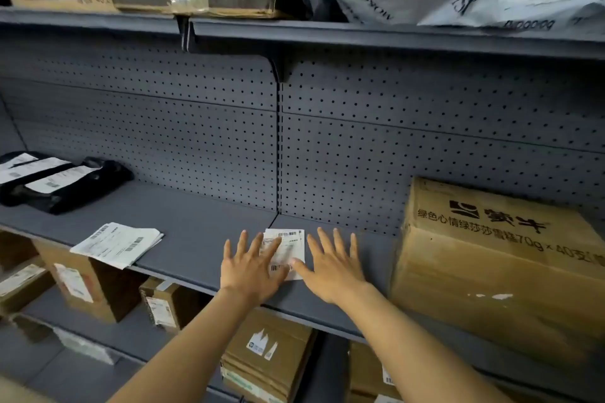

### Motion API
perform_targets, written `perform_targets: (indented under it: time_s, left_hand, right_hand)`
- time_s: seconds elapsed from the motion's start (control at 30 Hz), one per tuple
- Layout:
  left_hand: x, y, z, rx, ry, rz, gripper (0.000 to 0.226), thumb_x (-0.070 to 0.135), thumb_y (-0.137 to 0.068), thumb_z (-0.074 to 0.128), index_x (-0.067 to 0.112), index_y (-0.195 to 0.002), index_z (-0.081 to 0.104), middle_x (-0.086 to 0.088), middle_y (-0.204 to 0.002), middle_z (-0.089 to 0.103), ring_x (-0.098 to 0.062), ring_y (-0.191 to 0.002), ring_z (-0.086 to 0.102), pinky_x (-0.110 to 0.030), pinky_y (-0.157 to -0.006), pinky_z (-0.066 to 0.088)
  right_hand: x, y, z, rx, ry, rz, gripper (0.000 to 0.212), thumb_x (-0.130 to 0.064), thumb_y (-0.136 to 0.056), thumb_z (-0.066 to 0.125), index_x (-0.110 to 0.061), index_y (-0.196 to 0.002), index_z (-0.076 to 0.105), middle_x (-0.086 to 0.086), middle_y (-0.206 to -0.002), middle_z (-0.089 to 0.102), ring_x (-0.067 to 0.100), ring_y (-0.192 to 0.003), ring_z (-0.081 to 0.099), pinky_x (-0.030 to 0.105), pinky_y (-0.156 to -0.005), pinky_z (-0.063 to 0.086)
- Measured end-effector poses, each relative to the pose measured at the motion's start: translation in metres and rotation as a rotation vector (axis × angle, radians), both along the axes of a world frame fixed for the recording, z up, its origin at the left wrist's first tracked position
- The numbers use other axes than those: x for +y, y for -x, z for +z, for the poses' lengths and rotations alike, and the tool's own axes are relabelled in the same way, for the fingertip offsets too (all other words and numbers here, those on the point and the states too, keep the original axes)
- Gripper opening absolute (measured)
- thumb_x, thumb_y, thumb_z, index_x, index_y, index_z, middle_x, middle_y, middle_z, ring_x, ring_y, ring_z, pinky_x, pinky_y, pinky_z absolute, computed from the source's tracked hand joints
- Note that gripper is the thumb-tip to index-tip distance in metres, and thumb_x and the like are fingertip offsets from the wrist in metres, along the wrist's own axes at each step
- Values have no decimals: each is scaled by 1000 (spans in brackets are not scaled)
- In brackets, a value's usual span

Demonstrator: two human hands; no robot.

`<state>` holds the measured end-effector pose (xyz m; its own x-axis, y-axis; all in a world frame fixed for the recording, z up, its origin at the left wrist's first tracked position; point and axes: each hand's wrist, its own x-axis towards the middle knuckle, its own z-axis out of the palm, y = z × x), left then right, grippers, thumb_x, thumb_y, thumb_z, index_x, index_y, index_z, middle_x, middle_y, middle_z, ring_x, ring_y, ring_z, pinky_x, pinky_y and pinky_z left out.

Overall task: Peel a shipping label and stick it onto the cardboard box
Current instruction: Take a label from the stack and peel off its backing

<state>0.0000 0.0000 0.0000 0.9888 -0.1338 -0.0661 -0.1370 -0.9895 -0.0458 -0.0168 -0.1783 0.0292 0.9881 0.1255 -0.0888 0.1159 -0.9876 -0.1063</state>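
Note:
A white shipping label (288, 247) with barcodes lies flat on the grey shelf (203, 232), near its front edge. My left hand (252, 268) rests on the label's left side with fingers spread. Just right of the label is my right hand (334, 268), also flat and spread, with its thumb touching the label's lower edge. A large cardboard box (497, 268) with printed characters stands on the same shelf, to the right of my right hand. Neither hand grips anything.
A stack of white label sheets (119, 244) lies at the shelf's front left. Black parcels (62, 183) with labels sit at the far left. More boxes fill the shelves above and below. A perforated grey back panel (327, 141) stands behind.

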Motion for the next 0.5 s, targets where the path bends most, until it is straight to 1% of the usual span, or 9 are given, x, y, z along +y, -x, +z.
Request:
perform_targets:
  time_s: [0.07, 0.1, 0.13, 0.17, 0.23, 0.33, 0.37, 0.43, 0.5]
  left_hand:
    - [4, -3, -7, 7, 28, -61, 108, 81, -69, -28, 39, -164, 1, -1, -176, 3, -31, -161, -9, -52, -130, -1]
    - [5, -3, -12, 5, 38, -85, 117, 81, -62, -29, 38, -165, 7, 0, -176, 5, -29, -162, -7, -49, -131, 0]
    - [7, -4, -17, -33, 59, -109, 119, 80, -63, -27, 36, -165, 15, 0, -176, 9, -27, -162, -4, -46, -131, 2]
    - [7, -4, -21, -64, 81, -140, 115, 81, -68, -23, 35, -164, 21, 0, -175, 14, -26, -162, 0, -44, -131, 4]
    - [9, 0, -28, -110, 110, -191, 99, 83, -84, -5, 34, -160, 35, -1, -172, 26, -25, -162, 12, -41, -130, 9]
    - [15, 2, -34, -252, 151, -276, 88, 87, -90, 19, 30, -138, 65, -3, -157, 53, -28, -151, 42, -43, -125, 27]
    - [18, 4, -35, -286, 139, -324, 88, 89, -88, 25, 28, -130, 72, -4, -151, 59, -28, -146, 50, -44, -121, 32]
    - [25, 4, -36, -348, 73, -431, 89, 91, -85, 33, 23, -124, 77, -4, -146, 64, -27, -139, 57, -45, -116, 39]
    - [32, 6, -34, -385, 0, -525, 88, 87, -85, 39, 17, -121, 78, -3, -139, 69, -27, -133, 63, -46, -109, 50]
  right_hand:
    - [5, -4, -6, 18, -9, 4, 80, -70, -98, 12, -26, -164, 1, 2, -173, -7, 31, -157, -17, 61, -120, -17]
    - [7, -6, -11, 33, -9, -1, 77, -68, -98, 11, -28, -163, 0, 2, -173, -7, 31, -157, -16, 61, -120, -17]
    - [7, -8, -16, 37, -9, -11, 75, -66, -99, 11, -29, -163, -1, 2, -173, -6, 31, -157, -14, 61, -120, -17]
    - [9, -11, -20, 38, -19, -18, 72, -64, -101, 10, -30, -163, -1, 3, -173, -5, 31, -157, -12, 62, -120, -16]
    - [11, -14, -27, 48, -29, -34, 67, -59, -103, 12, -32, -163, 1, 3, -173, -3, 32, -157, -8, 63, -120, -13]
    - [12, -21, -33, 40, -44, -52, 64, -55, -105, 16, -30, -163, 8, 5, -173, 3, 33, -157, -1, 60, -123, -4]
    - [12, -22, -35, 21, -59, -62, 63, -54, -105, 17, -29, -162, 13, 6, -172, 7, 33, -157, 4, 57, -124, 0]
    - [12, -23, -33, -42, -76, -81, 59, -52, -105, 19, -28, -158, 29, 8, -167, 23, 33, -151, 18, 50, -122, 13]
    - [11, -26, -31, -83, -75, -104, 51, -48, -104, 26, -26, -144, 50, 7, -152, 45, 31, -137, 34, 46, -112, 25]
